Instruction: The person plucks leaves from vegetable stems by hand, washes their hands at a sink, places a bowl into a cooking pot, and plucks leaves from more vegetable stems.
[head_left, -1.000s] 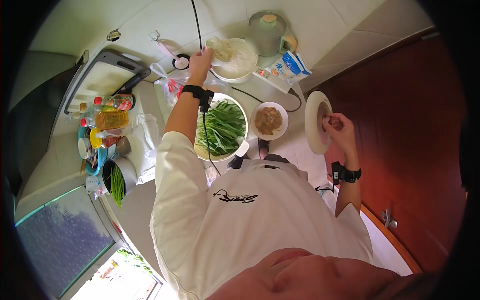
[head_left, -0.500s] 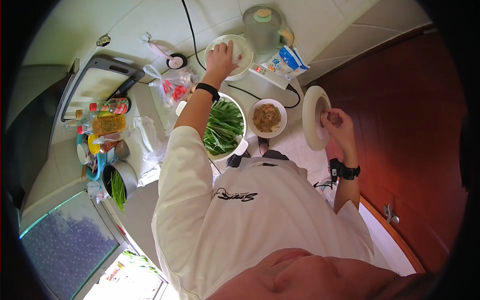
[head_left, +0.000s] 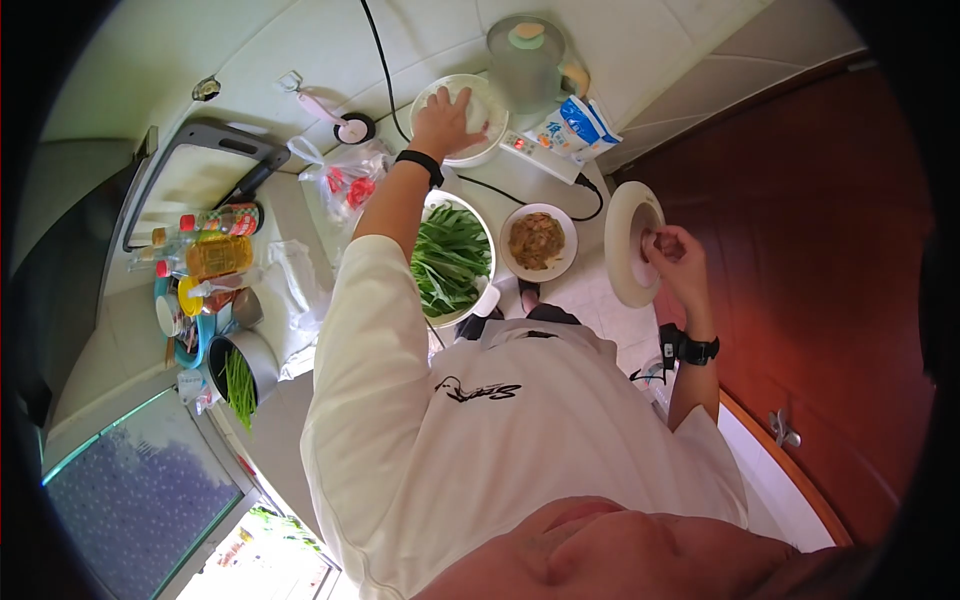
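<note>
My left hand point(head_left: 443, 123) is over a round white bowl point(head_left: 493, 150) at the back of the counter, fingers spread. Whether it touches what lies inside is unclear; a small reddish spot shows there. In my right hand point(head_left: 682, 262), raised at the right, is a pale round lid point(head_left: 622, 240), pinched at its centre and tilted nearly upright. Below my left wrist stands a white two-handled pot point(head_left: 488, 300) filled with long green leafy vegetables point(head_left: 448, 258). Beside the pot is a white bowl point(head_left: 565, 262) of brownish sliced food point(head_left: 536, 240).
A power strip point(head_left: 540, 157), a blue-and-white packet point(head_left: 575, 128) and a translucent jug point(head_left: 525, 65) stand at the back. A plastic bag point(head_left: 345, 175) and several bottles point(head_left: 218, 256) are leftward, near a pot with green stalks point(head_left: 238, 385). A red-brown door point(head_left: 800, 250) is close on the right.
My left hand's fingers have spread wider over the round white bowl. The lid in my right hand has shifted only slightly in view.
</note>
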